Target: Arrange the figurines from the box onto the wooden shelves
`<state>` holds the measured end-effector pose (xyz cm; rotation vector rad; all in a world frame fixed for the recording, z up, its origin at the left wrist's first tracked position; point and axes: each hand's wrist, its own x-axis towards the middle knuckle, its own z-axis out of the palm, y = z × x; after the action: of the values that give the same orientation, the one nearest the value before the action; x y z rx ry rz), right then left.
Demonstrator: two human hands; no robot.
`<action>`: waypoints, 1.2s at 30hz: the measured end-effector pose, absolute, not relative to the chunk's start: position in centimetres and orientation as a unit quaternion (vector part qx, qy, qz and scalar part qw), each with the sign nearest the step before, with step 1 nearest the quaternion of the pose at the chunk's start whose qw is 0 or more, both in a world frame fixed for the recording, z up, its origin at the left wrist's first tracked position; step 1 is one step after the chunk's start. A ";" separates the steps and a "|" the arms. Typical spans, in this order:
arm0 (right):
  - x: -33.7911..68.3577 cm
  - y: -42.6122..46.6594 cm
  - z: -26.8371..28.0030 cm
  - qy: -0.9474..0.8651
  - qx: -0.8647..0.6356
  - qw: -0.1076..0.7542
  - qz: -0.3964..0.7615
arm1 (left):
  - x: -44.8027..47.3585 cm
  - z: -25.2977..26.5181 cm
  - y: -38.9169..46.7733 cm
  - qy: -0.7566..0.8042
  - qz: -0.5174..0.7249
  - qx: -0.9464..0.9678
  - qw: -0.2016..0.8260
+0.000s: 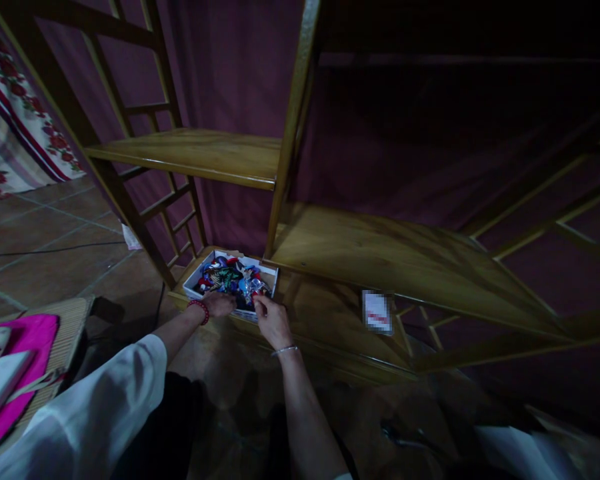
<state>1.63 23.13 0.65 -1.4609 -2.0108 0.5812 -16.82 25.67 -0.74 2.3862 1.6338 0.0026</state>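
Observation:
A white open box (pixel 193 276) sits on the bottom shelf board, filled with a jumble of small colourful items (pixel 225 273) too small to name. My left hand (pixel 220 304), with a red beaded bracelet at the wrist, reaches over the box's front edge; its fingers are partly hidden. At the box's right front corner, my right hand (pixel 274 321) has its thumb and fingers pinched together by a clear, shiny piece (pixel 254 287) with a bit of red below it. Whether that piece is in its grip is hard to make out. A thin silver bangle circles the right wrist.
Wooden shelving (pixel 195 157) with upright posts and lattice sides surrounds the box. A blurred-out white card (pixel 377 312) stands on the lower right. To the left is a woven-topped stool (pixel 75 320) carrying a pink cloth (pixel 43 333) and a white box (pixel 3 383). A cable (pixel 55 251) crosses the tiled floor.

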 end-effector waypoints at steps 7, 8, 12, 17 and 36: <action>1.4 23.1 0.7 -0.756 -0.540 0.297 0.219 | -15.8 -0.1 24.0 0.648 -0.030 0.758 0.070; 1.4 23.1 0.8 -0.757 -0.539 0.298 0.218 | -15.7 0.0 23.8 0.652 -0.018 0.755 0.067; 1.4 22.9 0.9 -0.757 -0.538 0.303 0.213 | -15.9 0.2 23.5 0.645 0.028 0.759 0.080; 1.4 22.9 1.0 -0.757 -0.541 0.296 0.216 | -16.4 0.0 23.3 0.628 0.104 0.769 0.068; 1.1 23.2 0.8 -0.760 -0.548 0.280 0.211 | -15.7 0.3 23.6 0.656 0.188 0.725 0.097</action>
<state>1.14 23.17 0.78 -1.4690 -2.0381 0.5649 -15.74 23.63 0.30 2.1469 1.9412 0.5559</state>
